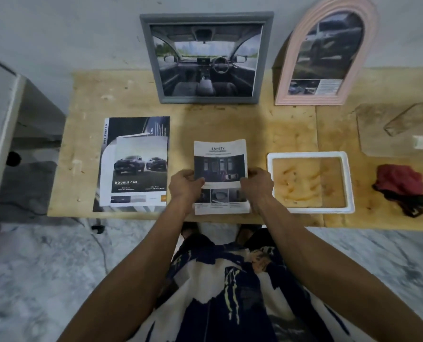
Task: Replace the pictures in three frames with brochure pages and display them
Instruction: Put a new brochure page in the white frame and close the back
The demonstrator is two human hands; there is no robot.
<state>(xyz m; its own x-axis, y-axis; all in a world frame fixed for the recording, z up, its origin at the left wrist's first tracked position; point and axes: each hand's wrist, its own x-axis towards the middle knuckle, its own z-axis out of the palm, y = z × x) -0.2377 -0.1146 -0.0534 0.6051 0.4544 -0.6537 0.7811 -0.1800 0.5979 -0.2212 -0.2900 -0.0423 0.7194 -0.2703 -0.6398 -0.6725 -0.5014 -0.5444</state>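
Note:
A brochure page headed "SAFETY" lies near the table's front edge. My left hand pinches its left edge and my right hand pinches its right edge. To its right a white frame lies flat with bare wood showing through its opening. A grey frame with a car-interior page leans upright on the wall. Beside it stands a pink arched frame holding a car page. The "DOUBLE CAB" brochure lies flat at the left.
The wooden table runs along a grey wall. A clear sheet with a clear phone case on it lies at the far right. A red and black cloth sits near the right front edge. A white cabinet stands at the left.

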